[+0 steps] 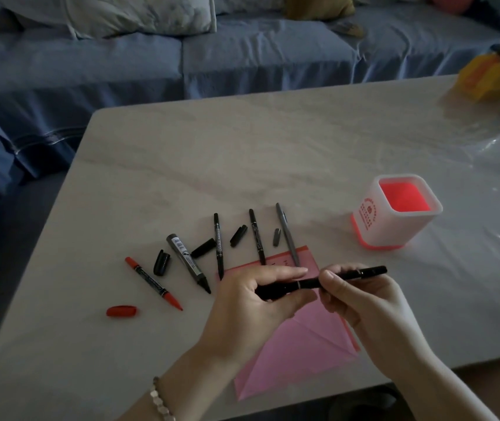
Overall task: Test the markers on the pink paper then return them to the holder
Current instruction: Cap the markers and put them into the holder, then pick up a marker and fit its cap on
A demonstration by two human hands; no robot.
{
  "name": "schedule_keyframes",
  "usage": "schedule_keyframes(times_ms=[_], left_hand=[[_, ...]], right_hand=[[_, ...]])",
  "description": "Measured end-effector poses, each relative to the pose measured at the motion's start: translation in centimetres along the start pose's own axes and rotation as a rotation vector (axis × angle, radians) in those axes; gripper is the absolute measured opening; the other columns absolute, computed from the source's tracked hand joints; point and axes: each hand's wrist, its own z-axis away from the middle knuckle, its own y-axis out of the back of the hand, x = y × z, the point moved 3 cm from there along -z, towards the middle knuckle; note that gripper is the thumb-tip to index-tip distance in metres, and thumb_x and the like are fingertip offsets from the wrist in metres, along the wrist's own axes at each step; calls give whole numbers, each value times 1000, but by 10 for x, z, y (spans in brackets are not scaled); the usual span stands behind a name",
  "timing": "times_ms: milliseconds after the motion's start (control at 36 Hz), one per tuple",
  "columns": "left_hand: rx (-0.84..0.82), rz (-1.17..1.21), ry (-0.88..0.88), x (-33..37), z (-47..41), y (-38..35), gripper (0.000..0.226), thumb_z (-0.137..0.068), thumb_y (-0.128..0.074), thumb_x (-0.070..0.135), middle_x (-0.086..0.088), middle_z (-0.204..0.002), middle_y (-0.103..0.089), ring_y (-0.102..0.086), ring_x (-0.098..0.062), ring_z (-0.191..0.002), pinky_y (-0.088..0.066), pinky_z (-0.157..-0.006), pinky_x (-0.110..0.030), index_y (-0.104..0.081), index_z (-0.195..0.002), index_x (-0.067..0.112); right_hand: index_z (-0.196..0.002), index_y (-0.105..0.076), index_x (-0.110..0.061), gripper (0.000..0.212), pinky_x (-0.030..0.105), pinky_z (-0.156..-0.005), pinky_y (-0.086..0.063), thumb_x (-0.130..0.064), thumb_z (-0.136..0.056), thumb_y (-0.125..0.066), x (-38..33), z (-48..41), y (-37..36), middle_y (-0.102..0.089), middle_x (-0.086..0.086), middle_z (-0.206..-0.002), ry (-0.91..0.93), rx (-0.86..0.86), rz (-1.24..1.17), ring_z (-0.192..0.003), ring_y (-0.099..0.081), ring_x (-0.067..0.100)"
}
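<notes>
A person's left hand [254, 302] and right hand [361, 302] grip one black marker [318, 282] between them, held level just above the pink paper [297, 354] on the table [273, 147]. The left hand's fingers curl round the marker's near end; the right hand pinches the barrel farther along. The paper lies under both hands, reaching toward the table's near edge. Beyond the right hand and well apart from it, the white holder [394, 212] stands upright, its open top showing only a red interior. Left of the left hand lie an uncapped red marker [153, 282] and its red cap [121, 311]. Beyond the left hand, a thick grey marker [188, 262], two slim black markers, a grey pen [287, 235] and loose caps lie fanned out, the tips of the nearest ones resting on the paper.
</notes>
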Motion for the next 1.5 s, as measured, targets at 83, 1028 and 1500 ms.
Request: schedule_keyframes(times_ms=[83,1028,1500], left_hand=[[21,67,5,0,4,-6,26,-62,-69,37,11,-69,-72,-65,-11,-57,-48,-50,-15,-72,-88,33],[110,-753,-20,-47,-93,6,25,-86,-55,10,-3,-108,-61,-55,-16,-101,-46,-83,-25,-60,-111,10],[0,-1059,65,-69,-126,-28,15,-85,-55,7,-4,-96,-66,-57,-23,-95,-44,-65,-29,-61,-97,13]], right_hand=[[-64,-71,-8,58,16,-46,-46,-51,-28,-87,3,3,-1,-62,7,-52,28,-4,7,-47,-56,11],[-81,-70,-7,10,27,-61,-32,-13,-80,-62,-51,-72,109,-67,19,-80,464,676,930,-78,-60,32],[-91,-68,-18,15,3,-53,-39,-10,-78,-64,6,-35,91,-62,-6,-67,263,428,898,-65,-56,3]])
